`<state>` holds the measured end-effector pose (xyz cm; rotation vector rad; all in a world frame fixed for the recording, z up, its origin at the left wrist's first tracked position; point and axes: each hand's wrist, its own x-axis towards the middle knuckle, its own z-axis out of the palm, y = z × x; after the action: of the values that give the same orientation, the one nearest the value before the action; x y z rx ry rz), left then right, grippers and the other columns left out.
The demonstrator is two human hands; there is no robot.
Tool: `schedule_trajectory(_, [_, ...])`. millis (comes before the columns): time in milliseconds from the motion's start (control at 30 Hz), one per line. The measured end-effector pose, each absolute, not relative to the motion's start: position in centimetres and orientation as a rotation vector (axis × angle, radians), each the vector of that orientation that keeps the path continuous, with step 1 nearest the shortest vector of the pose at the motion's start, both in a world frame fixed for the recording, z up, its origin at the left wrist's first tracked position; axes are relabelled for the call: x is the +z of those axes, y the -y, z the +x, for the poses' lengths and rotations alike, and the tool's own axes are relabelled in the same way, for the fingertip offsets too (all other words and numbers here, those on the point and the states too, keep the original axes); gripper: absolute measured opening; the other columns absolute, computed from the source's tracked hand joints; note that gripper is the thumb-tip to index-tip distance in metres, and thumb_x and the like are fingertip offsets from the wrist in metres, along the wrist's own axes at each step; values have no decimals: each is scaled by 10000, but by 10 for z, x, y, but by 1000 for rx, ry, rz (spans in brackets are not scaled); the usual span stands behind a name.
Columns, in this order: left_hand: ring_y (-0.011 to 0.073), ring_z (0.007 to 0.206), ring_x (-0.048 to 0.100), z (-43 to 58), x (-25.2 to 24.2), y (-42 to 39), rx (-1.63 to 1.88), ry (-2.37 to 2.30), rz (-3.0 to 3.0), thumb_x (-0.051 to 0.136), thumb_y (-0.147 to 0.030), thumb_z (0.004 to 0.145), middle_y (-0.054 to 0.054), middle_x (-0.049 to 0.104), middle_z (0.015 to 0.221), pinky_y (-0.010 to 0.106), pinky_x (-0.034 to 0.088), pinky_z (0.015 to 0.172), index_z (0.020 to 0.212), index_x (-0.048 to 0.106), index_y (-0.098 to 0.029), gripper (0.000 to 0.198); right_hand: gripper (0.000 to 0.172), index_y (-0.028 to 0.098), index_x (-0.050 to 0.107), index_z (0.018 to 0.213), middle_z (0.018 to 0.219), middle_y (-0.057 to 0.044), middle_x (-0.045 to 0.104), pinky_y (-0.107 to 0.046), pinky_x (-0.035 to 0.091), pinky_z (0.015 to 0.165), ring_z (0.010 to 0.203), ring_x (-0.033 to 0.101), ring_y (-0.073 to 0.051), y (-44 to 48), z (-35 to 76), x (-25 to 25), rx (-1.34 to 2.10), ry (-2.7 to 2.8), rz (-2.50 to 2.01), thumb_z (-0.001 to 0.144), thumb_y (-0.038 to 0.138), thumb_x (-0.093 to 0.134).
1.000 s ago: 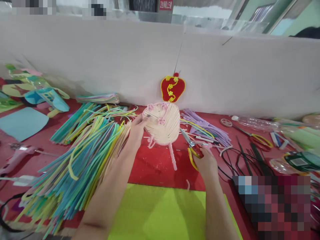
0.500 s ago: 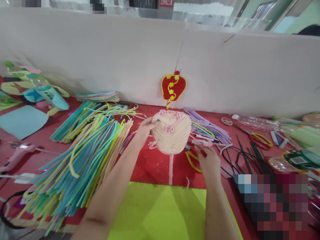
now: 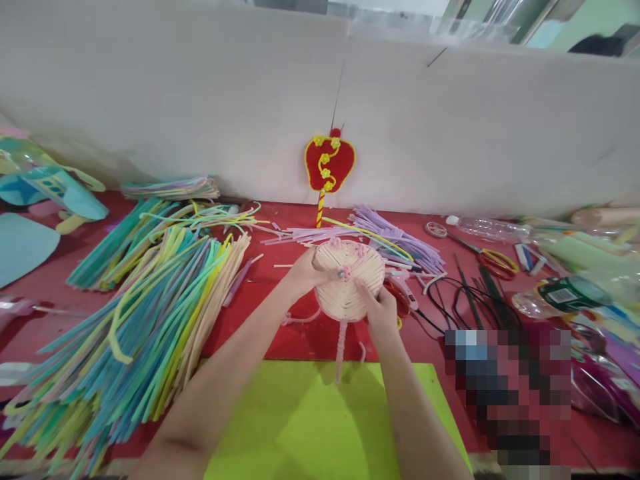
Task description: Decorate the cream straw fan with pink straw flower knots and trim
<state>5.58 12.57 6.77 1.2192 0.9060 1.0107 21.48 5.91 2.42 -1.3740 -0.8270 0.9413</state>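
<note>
Nearest the viewer: lime-green sheet (image 3: 320,420), flat on the red table (image 3: 260,333), both forearms crossing above it. Next: woven fan (image 3: 347,297), cream strands with pink edging and small pink flowers on its face, held between both hands just above the table beyond the sheet's far edge; its twisted pink handle (image 3: 341,343) hangs down towards the sheet. Left hand (image 3: 305,270): fingers curled around the fan's left rim, gripping it. Right hand (image 3: 380,310): closed on the lower right rim, thumb laid on the woven face. Left of the hands: large heap of pipe cleaners (image 3: 140,320) in blue, green, yellow and cream, fanned across the table. Right of the hands: tangle of black wires (image 3: 465,300), partly behind a blurred patch. Further back: bundle of lilac pipe cleaners (image 3: 395,237), just beyond the fan; yellow-handled scissors (image 3: 493,257) and a clear plastic bottle (image 3: 493,230) to the right; blue paper piece (image 3: 20,247) at the far left edge. Farthest: white partition board (image 3: 200,113) standing along the table's back edge, with a red fan ornament (image 3: 329,163) bearing yellow flowers set upright against it, directly behind the woven fan.
</note>
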Motion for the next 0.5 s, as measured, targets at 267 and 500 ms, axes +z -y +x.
schedule_trajectory(267, [241, 979, 616, 57, 68, -123, 1080, -1000, 1265, 841, -286, 492, 119, 654, 1090, 377, 481, 874, 1064, 562, -123, 657, 374, 161, 677, 867, 819, -34, 700, -300, 502, 669, 747, 623, -186, -58, 210, 26, 1015, 759, -1264, 633, 446, 739])
schedule_trajectory(500, [219, 859, 630, 36, 80, -122, 1017, -1146, 1427, 524, -405, 821, 72, 685, 887, 351, 490, 791, 929, 613, -145, 295, 350, 182, 663, 886, 913, -34, 694, -305, 507, 737, 790, 632, -176, -59, 217, 34, 1034, 680, -1166, 631, 411, 736])
